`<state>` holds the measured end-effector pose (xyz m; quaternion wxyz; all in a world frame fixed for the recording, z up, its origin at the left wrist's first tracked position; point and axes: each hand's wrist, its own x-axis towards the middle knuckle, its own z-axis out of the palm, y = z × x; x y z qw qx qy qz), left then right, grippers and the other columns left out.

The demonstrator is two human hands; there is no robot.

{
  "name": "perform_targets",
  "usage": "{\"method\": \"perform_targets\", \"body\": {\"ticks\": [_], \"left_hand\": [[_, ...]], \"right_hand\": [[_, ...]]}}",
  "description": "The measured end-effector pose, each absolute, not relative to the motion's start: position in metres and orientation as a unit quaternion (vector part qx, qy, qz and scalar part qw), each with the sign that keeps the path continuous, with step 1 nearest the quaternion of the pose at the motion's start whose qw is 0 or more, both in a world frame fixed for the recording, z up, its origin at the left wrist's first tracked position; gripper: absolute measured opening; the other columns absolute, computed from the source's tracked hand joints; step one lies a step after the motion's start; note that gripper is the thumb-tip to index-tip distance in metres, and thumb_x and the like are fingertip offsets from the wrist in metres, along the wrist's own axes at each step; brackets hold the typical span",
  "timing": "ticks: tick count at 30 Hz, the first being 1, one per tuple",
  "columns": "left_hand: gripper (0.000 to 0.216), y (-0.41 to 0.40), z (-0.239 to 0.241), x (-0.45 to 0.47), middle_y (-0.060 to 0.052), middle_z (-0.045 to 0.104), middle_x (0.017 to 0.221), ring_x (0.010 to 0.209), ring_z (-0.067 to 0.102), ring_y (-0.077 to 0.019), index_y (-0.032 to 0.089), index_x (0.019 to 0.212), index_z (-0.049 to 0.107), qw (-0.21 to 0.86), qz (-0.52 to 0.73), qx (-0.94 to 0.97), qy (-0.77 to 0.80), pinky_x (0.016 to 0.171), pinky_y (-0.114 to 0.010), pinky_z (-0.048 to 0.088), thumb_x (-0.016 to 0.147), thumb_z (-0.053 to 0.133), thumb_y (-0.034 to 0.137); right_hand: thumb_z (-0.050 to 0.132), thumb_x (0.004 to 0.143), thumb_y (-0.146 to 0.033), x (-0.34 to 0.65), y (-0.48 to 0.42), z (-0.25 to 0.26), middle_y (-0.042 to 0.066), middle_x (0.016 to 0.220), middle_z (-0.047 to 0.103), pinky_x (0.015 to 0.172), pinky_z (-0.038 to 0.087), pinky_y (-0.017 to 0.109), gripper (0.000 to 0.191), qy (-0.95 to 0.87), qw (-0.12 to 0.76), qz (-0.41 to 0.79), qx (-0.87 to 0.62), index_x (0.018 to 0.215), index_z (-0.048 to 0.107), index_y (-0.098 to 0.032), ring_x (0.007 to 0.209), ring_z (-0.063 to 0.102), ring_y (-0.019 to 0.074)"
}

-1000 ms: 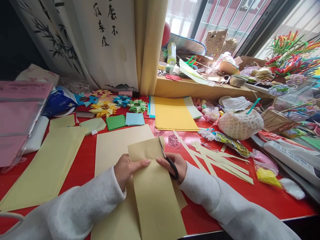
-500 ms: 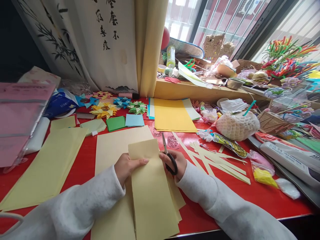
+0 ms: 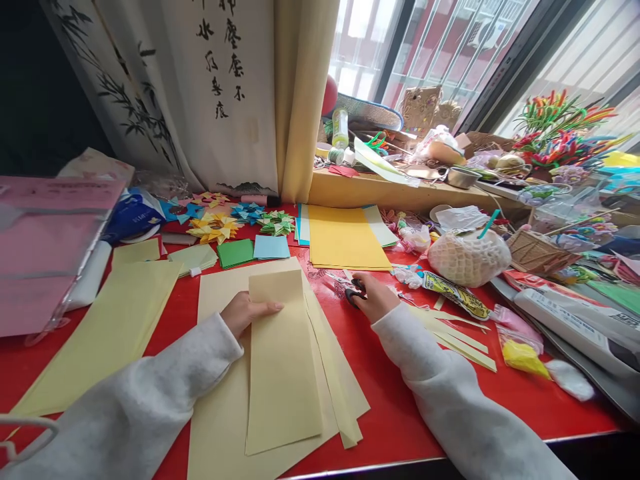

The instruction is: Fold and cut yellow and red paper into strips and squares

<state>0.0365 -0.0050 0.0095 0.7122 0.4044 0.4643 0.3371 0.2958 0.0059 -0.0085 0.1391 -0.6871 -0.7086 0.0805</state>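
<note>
My left hand (image 3: 245, 312) is closed on the upper left edge of a pale yellow paper strip (image 3: 283, 373), thumb on top. My right hand (image 3: 377, 297) has its fingers on the black handles of a pair of scissors (image 3: 356, 292), low over the red table, blades pointing left. A narrow cut paper strip (image 3: 334, 373) lies along the right side of the held paper. Under both is a larger cream sheet (image 3: 215, 400). Several thin paper offcuts (image 3: 465, 343) lie right of my right hand, partly behind the sleeve.
Long yellow papers (image 3: 100, 327) lie at left. Behind are folded paper stars (image 3: 213, 228), small green squares (image 3: 236, 253), blue squares (image 3: 271, 247) and a stack of orange-yellow sheets (image 3: 347, 237). A netted white round thing with a straw (image 3: 470, 257) and packets crowd the right. The windowsill (image 3: 370, 191) is cluttered.
My right hand has moved right, away from the paper, and lowered the scissors towards the table. A narrow strip now lies separate beside the held paper. The view has shifted slightly.
</note>
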Motion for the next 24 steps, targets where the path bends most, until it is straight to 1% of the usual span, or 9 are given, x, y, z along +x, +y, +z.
{"method": "perform_targets", "body": {"ticks": [3, 7, 11, 14, 16, 17, 19, 21, 24], "left_hand": [[0.034, -0.006, 0.008, 0.037, -0.007, 0.065, 0.079, 0.074, 0.060, -0.0253, 0.013, 0.085, 0.059, 0.710, 0.342, 0.408, 0.462, 0.064, -0.036, 0.048, 0.053, 0.068, 0.023], [0.035, -0.006, 0.004, 0.037, -0.008, 0.065, 0.078, 0.073, 0.060, -0.0261, 0.012, 0.084, 0.059, 0.692, 0.357, 0.422, 0.464, 0.064, -0.037, 0.048, 0.053, 0.068, 0.026], [0.035, -0.001, 0.000, 0.034, -0.006, 0.065, 0.080, 0.074, 0.060, -0.0248, 0.013, 0.083, 0.060, 0.656, 0.389, 0.449, 0.466, 0.066, -0.035, 0.048, 0.051, 0.069, 0.026], [0.035, 0.003, 0.000, 0.032, -0.006, 0.066, 0.076, 0.071, 0.060, -0.0246, 0.013, 0.081, 0.060, 0.656, 0.385, 0.442, 0.475, 0.064, -0.035, 0.048, 0.049, 0.070, 0.024], [0.035, 0.004, 0.002, 0.031, -0.006, 0.066, 0.072, 0.068, 0.060, -0.0245, 0.012, 0.079, 0.060, 0.663, 0.380, 0.428, 0.482, 0.062, -0.036, 0.048, 0.047, 0.071, 0.023], [0.035, 0.004, 0.003, 0.031, -0.006, 0.066, 0.071, 0.067, 0.060, -0.0246, 0.012, 0.078, 0.060, 0.666, 0.380, 0.423, 0.483, 0.061, -0.036, 0.048, 0.047, 0.071, 0.024], [0.036, 0.003, 0.004, 0.031, -0.007, 0.066, 0.071, 0.066, 0.060, -0.0247, 0.011, 0.078, 0.059, 0.666, 0.382, 0.424, 0.481, 0.061, -0.036, 0.048, 0.047, 0.070, 0.024], [0.036, 0.003, 0.002, 0.030, -0.007, 0.066, 0.072, 0.066, 0.060, -0.0247, 0.010, 0.079, 0.059, 0.663, 0.384, 0.434, 0.474, 0.061, -0.036, 0.048, 0.048, 0.070, 0.024], [0.036, 0.005, -0.002, 0.028, -0.007, 0.065, 0.071, 0.065, 0.060, -0.0243, 0.010, 0.079, 0.059, 0.661, 0.387, 0.446, 0.464, 0.061, -0.037, 0.048, 0.048, 0.070, 0.025]], "right_hand": [[0.044, 0.069, -0.021, 0.294, 0.003, -0.007, 0.013, 0.098, 0.053, 0.074, 0.036, 0.033, 0.043, -0.725, 0.069, 0.039, -0.684, 0.112, 0.044, -0.013, 0.091, 0.046, 0.0242], [0.045, 0.068, -0.023, 0.297, 0.003, -0.003, 0.013, 0.095, 0.054, 0.075, 0.034, 0.032, 0.043, -0.747, 0.030, 0.008, -0.664, 0.110, 0.047, -0.014, 0.092, 0.045, 0.0259], [0.048, 0.066, -0.025, 0.301, 0.007, 0.004, 0.010, 0.092, 0.055, 0.072, 0.036, 0.028, 0.040, -0.749, 0.036, 0.047, -0.660, 0.105, 0.050, -0.015, 0.089, 0.047, 0.0222], [0.047, 0.069, -0.034, 0.291, 0.002, 0.012, 0.011, 0.097, 0.052, 0.074, 0.035, 0.028, 0.040, -0.736, 0.091, 0.037, -0.669, 0.104, 0.050, -0.014, 0.089, 0.048, 0.0199], [0.044, 0.070, -0.042, 0.275, -0.007, 0.016, 0.008, 0.091, 0.053, 0.069, 0.037, 0.026, 0.039, -0.753, 0.118, 0.071, -0.644, 0.099, 0.052, -0.016, 0.081, 0.051, 0.0169], [0.043, 0.071, -0.045, 0.265, -0.012, 0.017, 0.007, 0.087, 0.054, 0.066, 0.038, 0.026, 0.040, -0.774, 0.115, 0.097, -0.615, 0.097, 0.053, -0.017, 0.077, 0.051, 0.0158], [0.048, 0.065, -0.048, 0.245, -0.023, 0.016, 0.008, 0.086, 0.054, 0.064, 0.038, 0.026, 0.045, -0.799, 0.079, 0.108, -0.586, 0.095, 0.053, -0.015, 0.074, 0.051, 0.0165], [0.055, 0.059, -0.042, 0.228, -0.030, 0.015, 0.011, 0.088, 0.051, 0.063, 0.038, 0.027, 0.041, -0.810, 0.029, 0.077, -0.580, 0.088, 0.055, -0.011, 0.077, 0.050, 0.0193], [0.057, 0.058, -0.025, 0.215, -0.032, 0.012, 0.014, 0.087, 0.050, 0.059, 0.037, 0.027, 0.029, -0.810, -0.007, 0.049, -0.584, 0.082, 0.055, -0.009, 0.075, 0.050, 0.0208]]}}
